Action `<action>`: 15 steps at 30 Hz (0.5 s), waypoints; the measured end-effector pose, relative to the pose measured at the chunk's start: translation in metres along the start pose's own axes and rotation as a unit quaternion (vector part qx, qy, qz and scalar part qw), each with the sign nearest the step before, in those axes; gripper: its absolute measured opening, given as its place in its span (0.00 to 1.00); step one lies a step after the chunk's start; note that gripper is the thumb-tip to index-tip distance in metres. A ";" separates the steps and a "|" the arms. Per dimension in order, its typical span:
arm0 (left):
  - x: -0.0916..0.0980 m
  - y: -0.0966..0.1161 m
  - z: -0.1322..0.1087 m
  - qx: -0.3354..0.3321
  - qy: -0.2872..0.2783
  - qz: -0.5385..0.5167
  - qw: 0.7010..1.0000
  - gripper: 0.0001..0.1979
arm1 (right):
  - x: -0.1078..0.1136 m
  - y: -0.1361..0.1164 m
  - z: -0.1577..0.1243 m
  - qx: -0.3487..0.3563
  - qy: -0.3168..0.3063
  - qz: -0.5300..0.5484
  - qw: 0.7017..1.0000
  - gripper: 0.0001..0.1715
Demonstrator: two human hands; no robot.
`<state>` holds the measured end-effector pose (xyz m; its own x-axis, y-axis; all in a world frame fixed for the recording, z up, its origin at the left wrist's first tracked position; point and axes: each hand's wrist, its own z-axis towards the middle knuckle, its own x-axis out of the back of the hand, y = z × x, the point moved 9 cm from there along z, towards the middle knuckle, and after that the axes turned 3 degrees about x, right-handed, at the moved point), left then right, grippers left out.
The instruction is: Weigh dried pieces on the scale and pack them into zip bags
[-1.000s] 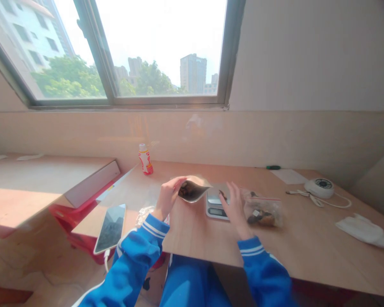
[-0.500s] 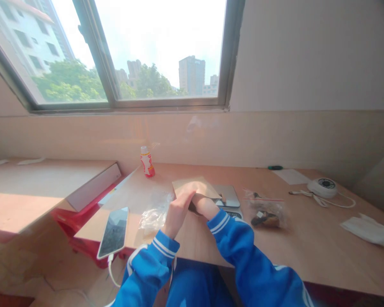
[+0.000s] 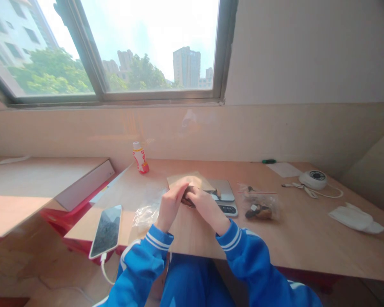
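Observation:
A brown paper pouch is held above the wooden desk near its front edge. My left hand grips the pouch's near edge from the left. My right hand closes on the same edge from the right, fingers at the pouch's mouth. Both arms wear blue sleeves with white stripes. Just behind the pouch sits a small silver kitchen scale. To its right lies a clear zip bag holding dark pieces. What is inside the pouch is hidden.
A crumpled clear plastic bag and a phone on a white cable lie left of my hands. A small red and white bottle stands at the back. A round white device, paper and a white cloth lie at the right.
My right hand left the scale, went to the pouch's mouth and now grips the pouch next to my left hand. The view has shifted slightly to the right.

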<state>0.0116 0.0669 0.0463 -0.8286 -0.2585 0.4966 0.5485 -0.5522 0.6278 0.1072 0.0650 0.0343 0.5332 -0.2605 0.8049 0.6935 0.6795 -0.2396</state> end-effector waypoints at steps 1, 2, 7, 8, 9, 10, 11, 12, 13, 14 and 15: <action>0.000 0.001 0.002 -0.002 0.001 0.005 1.000 0.14 | 0.005 -0.002 -0.002 0.005 0.005 -0.003 1.000 0.14; 0.000 0.003 0.004 -0.004 0.001 0.010 1.000 0.14 | 0.011 -0.003 -0.004 0.012 0.011 -0.003 1.000 0.15; -0.002 0.009 0.013 0.001 -0.008 0.018 1.000 0.15 | 0.030 0.005 -0.016 0.055 0.053 0.076 0.994 0.18; -0.002 0.010 0.015 0.003 -0.010 0.016 1.000 0.15 | 0.032 0.010 -0.018 0.049 0.071 0.103 0.991 0.18; -0.003 0.011 0.016 0.002 -0.012 0.013 1.000 0.15 | 0.034 0.016 -0.020 0.037 0.094 0.128 0.987 0.17; -0.004 0.013 0.018 0.000 -0.016 0.009 1.000 0.15 | 0.036 0.022 -0.022 0.022 0.120 0.150 0.981 0.17; -0.005 0.014 0.020 -0.004 -0.020 0.005 1.000 0.15 | 0.039 0.026 -0.024 0.011 0.147 0.169 0.975 0.16; -0.006 0.016 0.022 -0.009 -0.024 0.001 1.000 0.15 | 0.041 0.029 -0.025 0.004 0.172 0.183 0.968 0.16; -0.006 0.017 0.024 -0.013 -0.028 -0.003 1.000 0.15 | 0.045 0.029 -0.026 0.000 0.195 0.192 0.962 0.15; -0.007 0.018 0.026 -0.017 -0.030 -0.006 0.999 0.14 | 0.049 0.030 -0.027 -0.005 0.218 0.199 0.956 0.15; -0.006 0.018 0.028 -0.018 -0.029 -0.007 0.999 0.14 | 0.055 0.031 -0.029 -0.015 0.241 0.203 0.949 0.14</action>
<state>0.0296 0.0810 0.0716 -0.8274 -0.2055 0.5227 0.5323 -0.5839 0.6130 0.1724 0.0520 0.0553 0.9144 -0.2693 0.3021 0.3924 0.7730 -0.4986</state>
